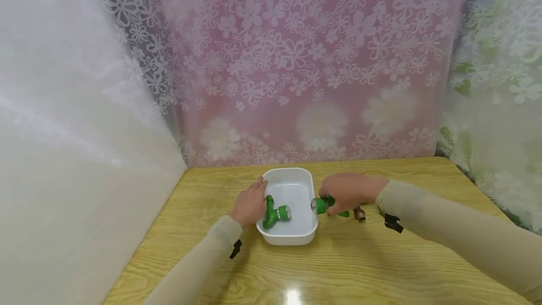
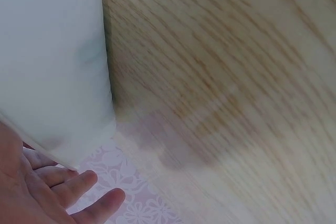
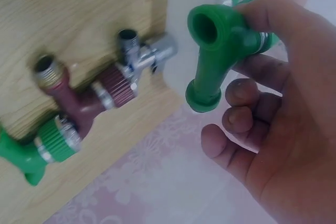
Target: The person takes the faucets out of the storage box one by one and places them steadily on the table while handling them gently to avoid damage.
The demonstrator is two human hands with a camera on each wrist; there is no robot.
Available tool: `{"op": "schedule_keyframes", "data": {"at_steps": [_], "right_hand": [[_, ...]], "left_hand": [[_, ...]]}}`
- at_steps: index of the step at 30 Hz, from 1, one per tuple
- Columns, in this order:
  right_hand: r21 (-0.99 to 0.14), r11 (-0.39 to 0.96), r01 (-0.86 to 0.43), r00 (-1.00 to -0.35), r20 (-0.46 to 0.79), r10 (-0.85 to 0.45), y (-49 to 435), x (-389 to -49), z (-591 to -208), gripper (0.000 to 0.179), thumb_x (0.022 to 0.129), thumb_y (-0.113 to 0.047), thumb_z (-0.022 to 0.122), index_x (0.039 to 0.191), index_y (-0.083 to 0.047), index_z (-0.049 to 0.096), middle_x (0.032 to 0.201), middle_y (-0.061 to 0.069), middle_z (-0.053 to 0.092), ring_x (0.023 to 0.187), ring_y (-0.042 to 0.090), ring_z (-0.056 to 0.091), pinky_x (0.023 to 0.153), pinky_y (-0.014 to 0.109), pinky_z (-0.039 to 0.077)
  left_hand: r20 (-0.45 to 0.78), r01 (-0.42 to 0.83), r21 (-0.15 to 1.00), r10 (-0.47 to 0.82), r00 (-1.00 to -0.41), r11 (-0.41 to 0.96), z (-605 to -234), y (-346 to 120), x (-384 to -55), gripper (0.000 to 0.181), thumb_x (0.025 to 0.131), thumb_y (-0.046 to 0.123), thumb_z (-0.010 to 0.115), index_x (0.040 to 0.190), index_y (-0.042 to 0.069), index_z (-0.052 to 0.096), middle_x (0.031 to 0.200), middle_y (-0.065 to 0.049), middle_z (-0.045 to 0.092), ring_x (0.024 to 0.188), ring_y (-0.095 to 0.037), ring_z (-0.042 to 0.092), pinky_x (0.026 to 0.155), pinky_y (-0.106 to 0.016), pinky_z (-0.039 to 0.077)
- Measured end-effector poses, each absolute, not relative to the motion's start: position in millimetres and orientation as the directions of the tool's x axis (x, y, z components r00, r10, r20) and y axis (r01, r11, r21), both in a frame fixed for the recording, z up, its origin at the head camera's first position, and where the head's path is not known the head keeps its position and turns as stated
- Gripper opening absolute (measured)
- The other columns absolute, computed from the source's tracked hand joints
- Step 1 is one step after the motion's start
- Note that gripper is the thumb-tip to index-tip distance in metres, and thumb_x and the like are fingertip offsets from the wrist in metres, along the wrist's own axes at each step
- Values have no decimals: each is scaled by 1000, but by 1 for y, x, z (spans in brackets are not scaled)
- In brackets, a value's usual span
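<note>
A bright glare spot marks the wooden table (image 1: 347, 267); wrist views look soft

From above, the right hand (image 1: 349, 192) conceals the chrome tap (image 3: 144, 59) and blocks part of the green tap (image 3: 221, 51) it grips.

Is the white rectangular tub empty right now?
Not empty: the head view shows a green branched plastic tap inside the white rectangular tub, beside the left hand.

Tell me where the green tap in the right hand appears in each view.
Head: the green tap is low, right of centre, in the right hand.
Left wrist: not in it.
Right wrist: the tap is in the upper half, right of centre.
Shared landmark: the white tub, visible in all three.
</note>
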State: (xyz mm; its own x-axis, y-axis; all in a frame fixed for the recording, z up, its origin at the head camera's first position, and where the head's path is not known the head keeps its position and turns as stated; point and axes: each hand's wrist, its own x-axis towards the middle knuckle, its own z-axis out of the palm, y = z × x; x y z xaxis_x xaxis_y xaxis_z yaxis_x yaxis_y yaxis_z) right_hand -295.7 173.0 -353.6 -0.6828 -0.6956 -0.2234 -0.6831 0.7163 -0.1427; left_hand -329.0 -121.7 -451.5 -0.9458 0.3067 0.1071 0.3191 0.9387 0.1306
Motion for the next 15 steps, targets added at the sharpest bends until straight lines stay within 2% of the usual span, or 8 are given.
{"op": "schedule_keyframes", "data": {"at_steps": [5,9,12,15], "right_hand": [[-30,699,-714,-688,-148,-710,193,-297,-355,18,87,-33,76,78,-26,63,91,-6,51,84,16,49,68,35,39],[24,700,-714,-699,-98,-709,207,-299,-355,26,86,-31,76,70,-27,57,97,-7,52,99,19,49,77,44,38],[45,710,-702,-711,-97,-697,215,-299,-354,27,86,-30,76,70,-26,55,101,-8,56,100,19,51,81,50,40],[37,726,-687,-724,-119,-679,221,-298,-352,25,87,-30,75,73,-24,55,97,-7,57,97,20,55,82,55,43]], "left_hand": [[113,322,125,309,-944,938,-451,-121,-327,55,102,16,47,155,5,37,163,-14,32,143,-31,44,110,-49,46],[118,324,128,310,-943,937,-451,-121,-327,54,102,15,47,154,5,37,163,-14,33,143,-31,44,110,-49,46],[120,324,132,309,-943,937,-451,-121,-327,54,102,15,47,154,5,38,163,-14,33,143,-31,45,110,-49,46],[122,326,139,310,-943,935,-450,-121,-327,54,102,16,47,154,5,38,163,-14,33,142,-32,45,110,-49,46]]}}
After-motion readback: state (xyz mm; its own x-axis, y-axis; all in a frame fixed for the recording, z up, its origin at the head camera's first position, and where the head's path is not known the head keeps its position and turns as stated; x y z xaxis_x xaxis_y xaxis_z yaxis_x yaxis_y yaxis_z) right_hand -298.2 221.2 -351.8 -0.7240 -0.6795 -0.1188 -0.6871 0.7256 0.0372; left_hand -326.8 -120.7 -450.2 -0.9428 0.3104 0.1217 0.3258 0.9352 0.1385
